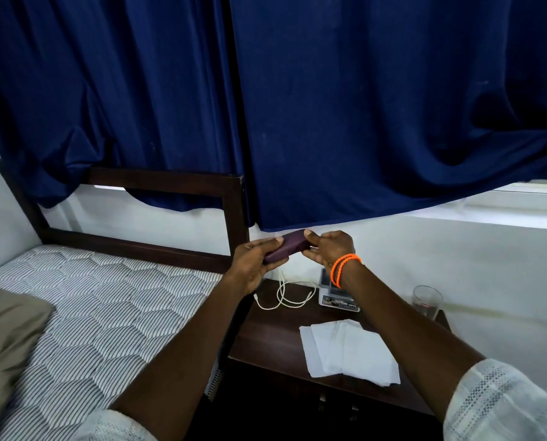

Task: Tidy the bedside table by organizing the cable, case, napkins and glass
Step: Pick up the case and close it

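I hold a dark purple case (289,248) up in the air above the back of the dark wooden bedside table (265,342). My left hand (254,265) grips its left end and my right hand (331,246) grips its right end. Below my hands a white cable (286,296) lies in loose loops at the table's back left. White napkins (348,351) lie spread and overlapping on the table's front half. An empty clear glass (426,302) stands at the table's far right edge.
A small grey-white box (337,297) stands at the table's back, partly behind my right wrist. A bed with a striped mattress (106,310) and dark headboard (230,205) sits to the left. Blue curtains (361,106) hang behind, just above my hands.
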The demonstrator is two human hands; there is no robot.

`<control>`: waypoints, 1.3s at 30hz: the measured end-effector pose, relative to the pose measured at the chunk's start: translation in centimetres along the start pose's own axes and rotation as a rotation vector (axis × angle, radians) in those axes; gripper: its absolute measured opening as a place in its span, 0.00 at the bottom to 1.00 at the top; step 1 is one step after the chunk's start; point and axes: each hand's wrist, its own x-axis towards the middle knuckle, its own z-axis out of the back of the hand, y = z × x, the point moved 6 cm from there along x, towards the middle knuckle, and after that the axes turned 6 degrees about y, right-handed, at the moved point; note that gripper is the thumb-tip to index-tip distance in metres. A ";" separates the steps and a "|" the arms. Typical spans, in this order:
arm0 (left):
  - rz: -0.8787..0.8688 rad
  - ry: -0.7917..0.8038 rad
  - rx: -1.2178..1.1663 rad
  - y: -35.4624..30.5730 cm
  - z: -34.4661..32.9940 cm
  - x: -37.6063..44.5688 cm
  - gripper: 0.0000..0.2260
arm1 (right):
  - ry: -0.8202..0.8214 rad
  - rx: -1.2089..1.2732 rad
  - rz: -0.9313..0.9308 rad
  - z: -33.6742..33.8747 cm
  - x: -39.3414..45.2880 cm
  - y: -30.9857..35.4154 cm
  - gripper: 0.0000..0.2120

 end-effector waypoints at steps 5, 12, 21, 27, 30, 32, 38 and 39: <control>0.024 -0.064 0.024 1.8 1.5 0.2 0.12 | -0.074 -0.086 -0.003 -0.3 0.4 -2.9 0.14; 0.068 -0.198 0.107 5.0 5.6 0.0 0.11 | 0.019 -0.031 -0.146 -2.7 0.4 -9.6 0.13; 0.193 -0.355 0.311 11.9 12.9 0.7 0.12 | 0.002 -0.091 -0.348 -3.0 1.4 -19.5 0.18; 0.249 -0.347 0.571 15.0 16.0 1.4 0.13 | -0.033 -0.159 -0.428 -2.5 1.8 -24.6 0.17; 0.299 -0.353 0.652 16.6 17.0 1.5 0.12 | -0.053 -0.203 -0.455 -2.1 2.0 -26.4 0.17; 0.328 -0.353 0.694 17.3 17.5 1.4 0.13 | -0.051 -0.270 -0.465 -1.8 2.1 -27.3 0.17; 0.334 -0.389 0.776 18.0 18.4 1.8 0.14 | -0.031 -0.484 -0.424 -1.7 2.6 -27.8 0.16; 0.332 -0.395 0.773 18.0 18.6 1.8 0.14 | -0.025 -0.491 -0.424 -1.8 2.7 -27.8 0.16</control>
